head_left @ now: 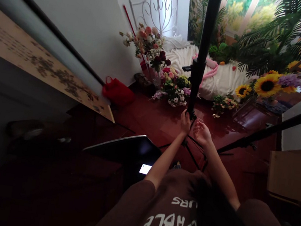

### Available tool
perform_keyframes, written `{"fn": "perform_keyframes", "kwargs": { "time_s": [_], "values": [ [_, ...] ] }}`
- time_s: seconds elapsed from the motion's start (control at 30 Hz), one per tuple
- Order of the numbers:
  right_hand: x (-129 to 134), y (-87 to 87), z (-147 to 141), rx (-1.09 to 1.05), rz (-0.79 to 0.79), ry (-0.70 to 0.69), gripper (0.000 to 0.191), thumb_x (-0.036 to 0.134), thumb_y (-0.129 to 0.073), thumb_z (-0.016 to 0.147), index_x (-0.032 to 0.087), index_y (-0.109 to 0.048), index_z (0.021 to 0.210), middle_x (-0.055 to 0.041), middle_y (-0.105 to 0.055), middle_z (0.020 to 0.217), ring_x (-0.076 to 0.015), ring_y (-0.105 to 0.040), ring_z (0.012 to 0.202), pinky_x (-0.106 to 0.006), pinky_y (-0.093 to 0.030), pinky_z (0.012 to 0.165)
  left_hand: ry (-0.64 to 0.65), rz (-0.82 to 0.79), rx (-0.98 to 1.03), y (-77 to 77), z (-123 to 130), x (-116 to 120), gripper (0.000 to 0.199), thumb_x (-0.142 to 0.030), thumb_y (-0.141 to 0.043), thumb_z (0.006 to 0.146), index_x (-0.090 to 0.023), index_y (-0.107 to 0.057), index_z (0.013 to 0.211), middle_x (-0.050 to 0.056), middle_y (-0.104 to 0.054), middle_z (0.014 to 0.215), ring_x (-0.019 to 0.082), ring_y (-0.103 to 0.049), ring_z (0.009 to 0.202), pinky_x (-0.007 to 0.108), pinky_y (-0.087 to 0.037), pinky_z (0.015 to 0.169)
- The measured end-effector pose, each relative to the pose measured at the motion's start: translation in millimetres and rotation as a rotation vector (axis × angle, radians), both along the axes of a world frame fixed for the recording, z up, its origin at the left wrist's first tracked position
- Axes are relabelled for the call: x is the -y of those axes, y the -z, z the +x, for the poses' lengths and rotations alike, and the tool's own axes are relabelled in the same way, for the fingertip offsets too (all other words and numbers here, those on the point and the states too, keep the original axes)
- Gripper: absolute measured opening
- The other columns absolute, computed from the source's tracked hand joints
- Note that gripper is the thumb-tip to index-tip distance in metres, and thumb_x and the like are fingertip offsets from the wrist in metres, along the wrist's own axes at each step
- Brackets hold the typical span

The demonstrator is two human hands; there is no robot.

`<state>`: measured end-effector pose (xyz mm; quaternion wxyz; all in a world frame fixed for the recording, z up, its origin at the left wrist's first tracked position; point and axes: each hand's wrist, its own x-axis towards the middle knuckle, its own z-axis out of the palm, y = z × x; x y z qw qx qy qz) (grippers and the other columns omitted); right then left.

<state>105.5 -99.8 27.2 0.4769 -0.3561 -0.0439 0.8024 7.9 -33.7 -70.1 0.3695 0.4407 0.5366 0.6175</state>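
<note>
Head view: black pole (196,80) stands in middle, on thin legs (192,156). Left hand (185,123) grips pole low down, fingers pressed on it, maybe to keep it steady. Right hand (202,133) just right of pole, fingers curled; can't tell if pinching anything. Red bag (117,92) left, cardboard box (296,172) right; can't see inside either.

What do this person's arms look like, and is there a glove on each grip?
No gloves: the left grip and right grip are both bare. The arms are bare too, below short, dark brown sleeves. The brown shirt has big pale letters on its front.
</note>
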Motion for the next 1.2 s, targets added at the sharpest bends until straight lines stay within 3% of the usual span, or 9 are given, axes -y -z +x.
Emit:
{"fn": "perform_keyframes", "kwargs": {
  "time_s": [0.13, 0.3, 0.37, 0.47, 0.57, 0.63, 0.83, 1.07, 1.2],
  "values": [
    [34, 21.4, 13, 0.099, -0.018, -0.021, 0.014, 0.017, -0.050, 0.089, 0.020, -0.061, 0.081, 0.0026, -0.066, 0.059, -0.0061, -0.054, 0.043, -0.013, -0.047, 0.043, -0.160, -0.077, -0.076, 17.4, 15, 29, 0.037, -0.038, -0.044, 0.097, -0.017, -0.048, 0.127, 0.017, -0.051, 0.135, 0.021, -0.050, 0.130, 0.036, -0.041, 0.108],
    [69, 48.1, 44, 0.255, -0.095, 0.104, 0.017, 0.020, -0.046, 0.092, 0.021, -0.062, 0.084, -0.0005, -0.070, 0.065, -0.0090, -0.061, 0.047, -0.016, -0.049, 0.043, -0.152, -0.270, -0.055, 45.9, 55, 56, 0.039, -0.023, -0.049, 0.093, -0.014, -0.036, 0.129, 0.022, -0.042, 0.138, 0.016, -0.061, 0.106, 0.034, -0.047, 0.100],
    [78, 55.1, 66, 0.350, -0.088, 0.185, 0.017, 0.024, -0.044, 0.094, 0.021, -0.060, 0.089, -0.0003, -0.072, 0.070, -0.0088, -0.063, 0.050, -0.016, -0.050, 0.045, -0.020, -0.278, -0.032, 51.6, 78, 64, 0.039, -0.025, -0.050, 0.094, -0.016, -0.034, 0.128, 0.019, -0.047, 0.132, 0.014, -0.062, 0.096, 0.033, -0.050, 0.094],
    [90, 59.8, 110, 0.527, -0.081, 0.399, 0.016, 0.030, -0.043, 0.096, 0.022, -0.054, 0.089, 0.0011, -0.073, 0.072, -0.0079, -0.064, 0.052, -0.014, -0.049, 0.046, 0.287, -0.183, 0.023, 50.2, 115, 72, 0.036, -0.036, -0.049, 0.096, -0.018, -0.036, 0.124, 0.014, -0.056, 0.117, 0.015, -0.063, 0.092, 0.033, -0.052, 0.086],
    [100, 57.5, 157, 0.718, -0.092, 0.616, 0.016, 0.034, -0.042, 0.098, 0.023, -0.048, 0.088, 0.0026, -0.071, 0.069, -0.0078, -0.061, 0.048, -0.015, -0.047, 0.043, 0.586, -0.033, 0.019, 39.8, 150, 75, 0.037, -0.047, -0.047, 0.096, -0.018, -0.045, 0.120, 0.013, -0.060, 0.112, 0.018, -0.063, 0.099, 0.036, -0.051, 0.092],
    [103, 52.7, 187, 0.840, -0.089, 0.676, 0.014, 0.034, -0.043, 0.099, 0.023, -0.047, 0.091, 0.0030, -0.070, 0.070, -0.0081, -0.060, 0.046, -0.015, -0.047, 0.042, 0.737, 0.074, -0.009, 30.2, 171, 74, 0.041, -0.050, -0.047, 0.095, -0.018, -0.050, 0.120, 0.014, -0.061, 0.117, 0.019, -0.062, 0.107, 0.039, -0.048, 0.099],
    [98, 33.8, 247, 1.008, 0.028, 0.469, 0.007, 0.026, -0.058, 0.094, 0.019, -0.056, 0.093, -0.0010, -0.073, 0.076, -0.0102, -0.064, 0.050, -0.019, -0.050, 0.044, 0.979, 0.247, -0.054, 1.3, 220, 65, 0.049, -0.048, -0.055, 0.092, -0.019, -0.050, 0.130, 0.014, -0.061, 0.127, 0.022, -0.059, 0.119, 0.040, -0.043, 0.107],
    [90, 15.4, 288, 1.029, 0.146, 0.066, 0.013, 0.021, -0.072, 0.083, 0.013, -0.062, 0.087, -0.0075, -0.075, 0.080, -0.0104, -0.067, 0.061, -0.020, -0.053, 0.054, 0.964, 0.186, -0.138, -6.7, 242, 63, 0.039, -0.041, -0.052, 0.094, -0.018, -0.050, 0.125, 0.010, -0.066, 0.106, 0.019, -0.064, 0.097, 0.035, -0.048, 0.093],
    [87, 12.5, 301, 1.106, 0.244, -0.002, 0.020, 0.023, -0.078, 0.074, 0.014, -0.062, 0.082, -0.0046, -0.073, 0.078, -0.0108, -0.065, 0.064, -0.023, -0.052, 0.061, 0.938, 0.175, -0.158, -4.2, 244, 64, 0.035, -0.040, -0.053, 0.093, -0.018, -0.051, 0.121, 0.012, -0.065, 0.107, 0.020, -0.063, 0.095, 0.035, -0.048, 0.091]
  ]
}}
